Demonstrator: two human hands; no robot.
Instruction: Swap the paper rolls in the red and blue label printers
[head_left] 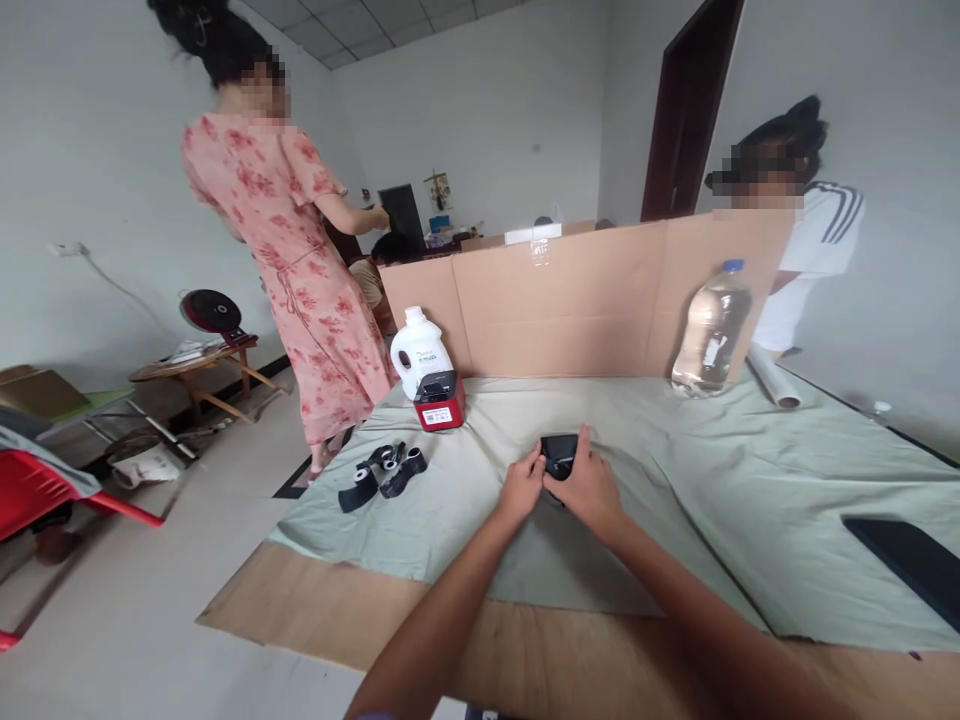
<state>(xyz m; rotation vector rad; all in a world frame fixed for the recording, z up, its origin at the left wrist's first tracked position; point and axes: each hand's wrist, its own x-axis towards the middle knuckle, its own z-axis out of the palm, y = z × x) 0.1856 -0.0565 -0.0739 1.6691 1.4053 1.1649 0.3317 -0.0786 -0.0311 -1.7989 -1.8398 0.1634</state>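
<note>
Both my hands meet on a small black boxy device (559, 452) that rests on the pale green cloth (697, 480) in the middle of the table. My left hand (520, 485) grips its left side with fingers curled. My right hand (589, 488) wraps over its right side and top. Most of the device is hidden under my fingers. To the left on the cloth lie several black rolls and cartridges (382, 474), apart from my hands. Further back stands a red and black box (439, 400) in front of a white jug (420, 355).
A cardboard screen (570, 300) stands along the table's far edge. A clear water bottle (710, 330) and a paper roll (772, 378) lean there. A dark flat item (907, 560) lies at right. One person in a floral dress stands left; another in white behind the screen.
</note>
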